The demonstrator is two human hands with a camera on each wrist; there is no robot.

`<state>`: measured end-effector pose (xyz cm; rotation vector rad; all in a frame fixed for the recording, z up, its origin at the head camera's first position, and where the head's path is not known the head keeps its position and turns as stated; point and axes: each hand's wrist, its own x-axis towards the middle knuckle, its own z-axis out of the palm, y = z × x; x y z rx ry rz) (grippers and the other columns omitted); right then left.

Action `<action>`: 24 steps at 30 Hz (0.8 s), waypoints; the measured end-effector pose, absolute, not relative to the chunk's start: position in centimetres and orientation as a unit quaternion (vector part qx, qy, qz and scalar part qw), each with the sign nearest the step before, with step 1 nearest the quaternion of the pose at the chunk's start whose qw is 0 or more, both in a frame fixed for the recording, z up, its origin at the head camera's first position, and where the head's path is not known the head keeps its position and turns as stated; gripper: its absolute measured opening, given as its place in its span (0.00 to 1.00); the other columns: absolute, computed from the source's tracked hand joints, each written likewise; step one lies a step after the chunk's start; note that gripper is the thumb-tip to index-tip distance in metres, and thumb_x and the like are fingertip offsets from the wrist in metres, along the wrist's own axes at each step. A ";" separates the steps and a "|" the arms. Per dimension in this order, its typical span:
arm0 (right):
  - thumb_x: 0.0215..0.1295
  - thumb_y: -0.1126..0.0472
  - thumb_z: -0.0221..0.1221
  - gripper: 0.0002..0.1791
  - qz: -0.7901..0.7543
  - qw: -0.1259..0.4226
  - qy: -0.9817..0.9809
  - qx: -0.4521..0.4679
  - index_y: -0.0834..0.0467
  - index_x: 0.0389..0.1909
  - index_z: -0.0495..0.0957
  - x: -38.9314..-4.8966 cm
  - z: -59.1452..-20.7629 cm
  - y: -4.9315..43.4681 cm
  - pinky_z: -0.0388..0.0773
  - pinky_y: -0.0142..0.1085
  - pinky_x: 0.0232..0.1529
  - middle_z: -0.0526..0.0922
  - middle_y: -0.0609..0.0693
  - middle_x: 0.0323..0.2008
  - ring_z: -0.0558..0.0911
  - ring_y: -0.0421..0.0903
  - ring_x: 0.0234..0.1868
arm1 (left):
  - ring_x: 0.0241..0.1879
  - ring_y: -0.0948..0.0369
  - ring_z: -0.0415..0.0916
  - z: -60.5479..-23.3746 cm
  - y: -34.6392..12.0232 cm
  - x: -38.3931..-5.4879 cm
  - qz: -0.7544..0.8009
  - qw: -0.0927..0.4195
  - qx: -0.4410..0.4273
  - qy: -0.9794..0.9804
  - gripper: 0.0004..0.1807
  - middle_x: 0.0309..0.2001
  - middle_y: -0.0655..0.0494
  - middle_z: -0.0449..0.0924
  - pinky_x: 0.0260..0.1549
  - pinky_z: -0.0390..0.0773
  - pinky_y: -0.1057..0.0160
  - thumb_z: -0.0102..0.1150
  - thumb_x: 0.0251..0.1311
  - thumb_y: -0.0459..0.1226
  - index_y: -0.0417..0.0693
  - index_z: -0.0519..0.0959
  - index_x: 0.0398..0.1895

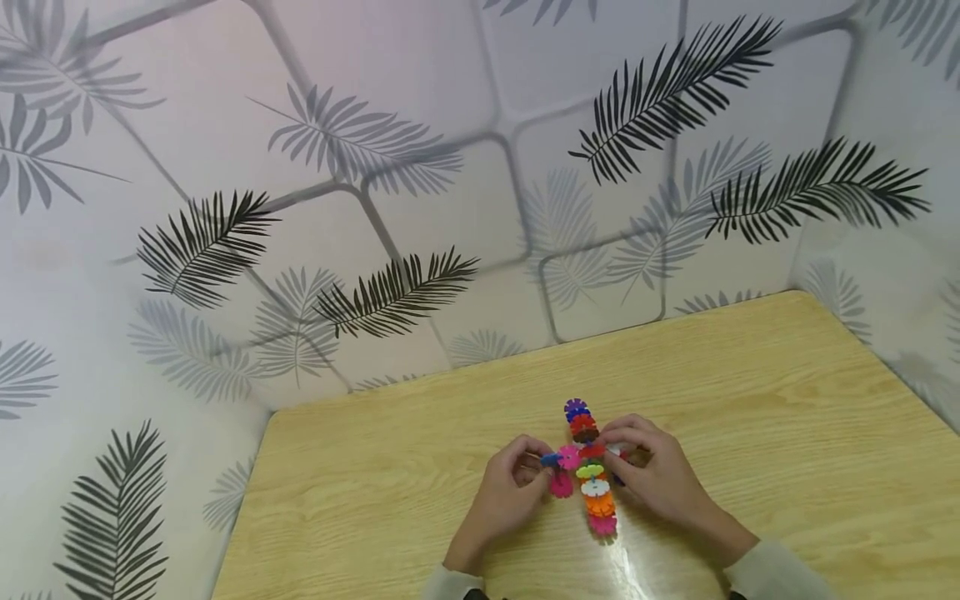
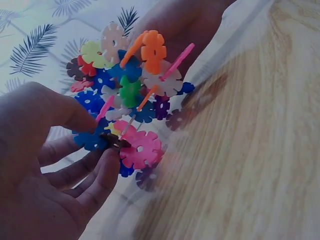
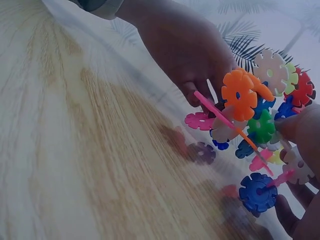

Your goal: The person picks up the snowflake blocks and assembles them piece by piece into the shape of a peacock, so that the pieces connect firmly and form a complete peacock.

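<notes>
A model of flower-shaped interlocking plastic discs point(image 1: 595, 487) stands on the table between both hands. In the head view it runs as a long multicoloured row, purple at the far end and pink at the near end, with shorter arms to each side. My left hand point(image 1: 510, 479) pinches the left arm by a blue disc point(image 1: 551, 459), beside pink discs point(image 1: 569, 457). A brown disc point(image 2: 117, 142) lies between the same fingers in the left wrist view. At the other side, my right hand point(image 1: 660, 471) grips the right arm near a white disc point(image 3: 298, 166); its fingertips are partly hidden.
The model and hands are over a light wood-grain table point(image 1: 405, 492) with a glossy top. Behind it rises a wall point(image 1: 450, 217) with a leaf pattern. The table's far edge meets this wall.
</notes>
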<state>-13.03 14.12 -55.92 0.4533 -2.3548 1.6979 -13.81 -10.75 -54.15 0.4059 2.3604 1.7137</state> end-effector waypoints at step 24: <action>0.66 0.78 0.69 0.14 0.607 0.112 -0.768 0.170 0.55 0.42 0.90 -13.1 -56.3 13.8 0.79 0.19 0.61 0.87 0.55 0.52 0.79 0.28 0.56 | 0.43 0.68 0.88 -53.7 -11.0 -13.7 0.600 0.027 0.169 0.782 0.03 0.44 0.40 0.91 0.49 0.90 0.68 0.69 0.72 0.29 0.38 0.89 0.42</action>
